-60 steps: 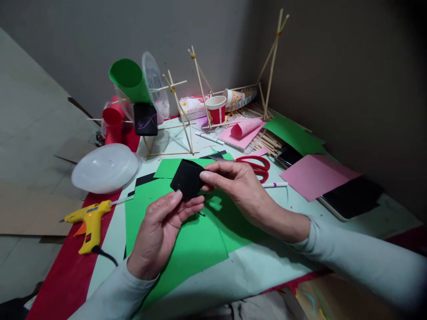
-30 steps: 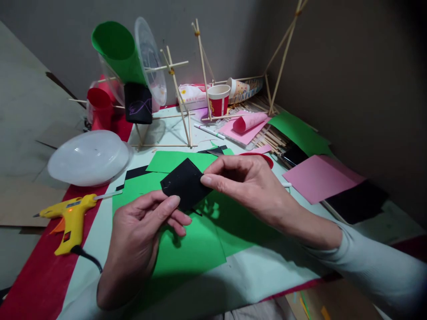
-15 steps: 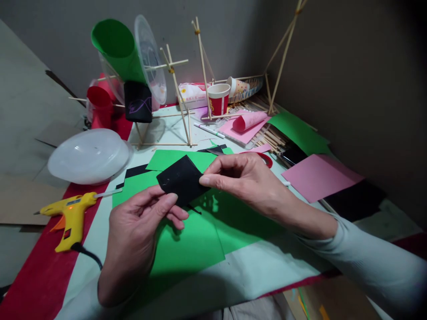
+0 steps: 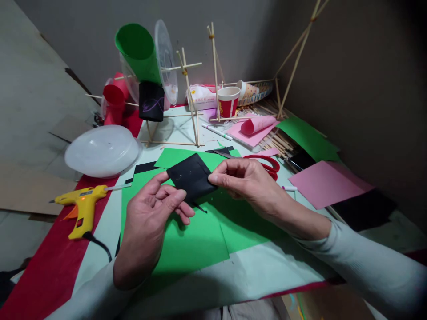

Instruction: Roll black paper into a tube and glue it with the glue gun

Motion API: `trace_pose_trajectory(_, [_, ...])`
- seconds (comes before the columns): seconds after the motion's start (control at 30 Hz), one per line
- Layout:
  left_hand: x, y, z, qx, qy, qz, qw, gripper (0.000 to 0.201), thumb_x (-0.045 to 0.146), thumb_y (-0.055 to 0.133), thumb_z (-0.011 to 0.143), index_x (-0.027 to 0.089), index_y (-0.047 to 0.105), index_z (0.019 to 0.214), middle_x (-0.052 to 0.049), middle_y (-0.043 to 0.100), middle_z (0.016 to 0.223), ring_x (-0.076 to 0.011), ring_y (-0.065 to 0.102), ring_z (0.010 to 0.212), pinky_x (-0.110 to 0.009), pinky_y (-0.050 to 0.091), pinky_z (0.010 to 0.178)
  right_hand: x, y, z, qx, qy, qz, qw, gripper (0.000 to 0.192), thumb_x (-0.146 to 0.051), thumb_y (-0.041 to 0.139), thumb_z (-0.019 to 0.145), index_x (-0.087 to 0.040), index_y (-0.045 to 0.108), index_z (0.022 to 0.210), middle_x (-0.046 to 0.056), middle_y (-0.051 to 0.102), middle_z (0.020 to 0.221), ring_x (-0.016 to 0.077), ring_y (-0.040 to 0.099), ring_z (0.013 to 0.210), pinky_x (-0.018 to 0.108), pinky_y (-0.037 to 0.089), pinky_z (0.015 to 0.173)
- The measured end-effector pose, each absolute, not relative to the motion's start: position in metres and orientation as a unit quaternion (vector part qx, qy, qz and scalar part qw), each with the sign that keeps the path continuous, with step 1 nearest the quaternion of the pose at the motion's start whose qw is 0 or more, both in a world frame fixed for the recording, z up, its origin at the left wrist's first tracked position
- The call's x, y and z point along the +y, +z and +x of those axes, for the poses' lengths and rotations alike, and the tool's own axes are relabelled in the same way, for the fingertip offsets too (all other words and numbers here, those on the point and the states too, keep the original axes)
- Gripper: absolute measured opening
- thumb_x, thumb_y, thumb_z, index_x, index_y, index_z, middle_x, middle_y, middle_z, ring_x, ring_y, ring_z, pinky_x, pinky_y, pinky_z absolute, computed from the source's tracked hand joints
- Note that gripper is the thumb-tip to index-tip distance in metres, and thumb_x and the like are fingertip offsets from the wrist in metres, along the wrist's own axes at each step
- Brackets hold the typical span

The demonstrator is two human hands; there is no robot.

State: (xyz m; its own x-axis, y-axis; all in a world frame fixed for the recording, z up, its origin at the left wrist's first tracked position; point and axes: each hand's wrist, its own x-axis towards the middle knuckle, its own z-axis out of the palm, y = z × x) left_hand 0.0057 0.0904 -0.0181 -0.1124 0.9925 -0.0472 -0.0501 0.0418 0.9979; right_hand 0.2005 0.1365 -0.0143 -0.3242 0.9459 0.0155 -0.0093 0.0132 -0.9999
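A small folded piece of black paper is held up over the green sheets on the table. My left hand pinches its lower left edge between thumb and fingers. At the right corner, the thumb and forefinger of my right hand grip it. Faint pale marks show on the black surface, and a thin dark strip pokes out beneath. Red-handled scissors lie just behind my right hand, partly hidden by it.
A yellow glue gun lies at the left beside a white plastic bowl. Behind stands a stick frame bearing a green paper cup. A red paper cup, pink paper and several loose sticks are at the right.
The whole view has shifted, so things appear further right. Both hands keep their hold on the black paper, which shows slightly flatter to the camera. More of the scissors is visible.
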Motion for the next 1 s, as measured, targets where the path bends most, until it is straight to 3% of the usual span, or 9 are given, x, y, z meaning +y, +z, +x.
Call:
trace_pose_trajectory(0.2, [0.094,-0.018,0.007,0.522,0.530,0.404,0.531,0.052,0.023,0.082,0.072,0.019,0.053,0.114,0.007,0.066,0.055,-0.0126,0.061,0.043,-0.018,0.048,0.044,0.124,-0.010,0.196,-0.609,0.522,-0.401,0.442,0.026,-0.041,0.074,0.088,-0.018,0.064,0.082,-0.004,0.063,0.067,0.0071,0.053,0.045,0.023,0.037,0.044])
trace_pose_trajectory(0.37, [0.100,-0.027,0.007,0.527,0.460,0.394,0.596,0.028,0.029,0.080,0.075,0.013,0.062,0.089,-0.003,0.069,0.055,-0.0108,0.061,0.047,-0.017,0.048,0.047,0.111,-0.007,0.200,-0.813,0.157,-0.367,0.425,0.011,-0.019,0.059,0.100,-0.017,0.066,0.093,0.003,0.070,0.082,0.0118,0.062,0.065,0.025,0.045,0.060])
trace_pose_trajectory(0.43, [0.100,-0.031,0.006,0.520,0.436,0.405,0.612,0.027,0.030,0.079,0.076,0.011,0.066,0.091,-0.006,0.072,0.065,-0.0128,0.065,0.054,-0.018,0.050,0.048,0.109,-0.004,0.203,-0.863,0.031,-0.347,0.367,0.016,-0.013,0.053,0.101,-0.016,0.067,0.094,0.005,0.069,0.083,0.0135,0.059,0.068,0.027,0.042,0.060])
trace_pose_trajectory(0.53, [0.100,-0.034,0.005,0.523,0.435,0.419,0.601,0.036,0.029,0.081,0.074,0.012,0.067,0.102,-0.003,0.072,0.072,-0.0142,0.066,0.056,-0.021,0.051,0.046,0.109,0.001,0.208,-0.905,-0.061,-0.330,0.260,0.028,-0.004,0.043,0.100,-0.013,0.067,0.090,0.005,0.065,0.078,0.0142,0.052,0.064,0.029,0.034,0.055])
trace_pose_trajectory(0.73, [0.105,-0.034,0.001,0.557,0.446,0.472,0.518,0.036,0.031,0.081,0.072,0.016,0.064,0.100,0.003,0.063,0.074,-0.0073,0.055,0.044,-0.021,0.045,0.045,0.120,0.001,0.216,-0.931,-0.070,-0.330,0.137,0.025,0.004,0.045,0.093,-0.013,0.063,0.090,0.004,0.059,0.081,0.0144,0.045,0.062,0.030,0.025,0.055])
trace_pose_trajectory(0.87, [0.107,-0.041,0.004,0.549,0.453,0.549,0.438,0.035,0.026,0.077,0.075,0.018,0.066,0.107,-0.001,0.065,0.094,-0.0110,0.063,0.065,-0.026,0.054,0.062,0.124,-0.002,0.217,-0.930,-0.044,-0.342,0.126,0.019,0.001,0.049,0.095,-0.014,0.061,0.097,0.003,0.058,0.086,0.0133,0.045,0.065,0.028,0.025,0.057])
trace_pose_trajectory(1.0, [0.107,-0.043,0.012,0.509,0.448,0.698,0.230,0.041,0.019,0.071,0.086,0.024,0.064,0.126,-0.006,0.061,0.122,-0.0139,0.063,0.087,-0.030,0.056,0.080,0.125,-0.002,0.216,-0.929,-0.027,-0.347,0.125,0.018,-0.001,0.048,0.098,-0.013,0.061,0.098,0.003,0.058,0.086,0.0122,0.043,0.063,0.027,0.025,0.057])
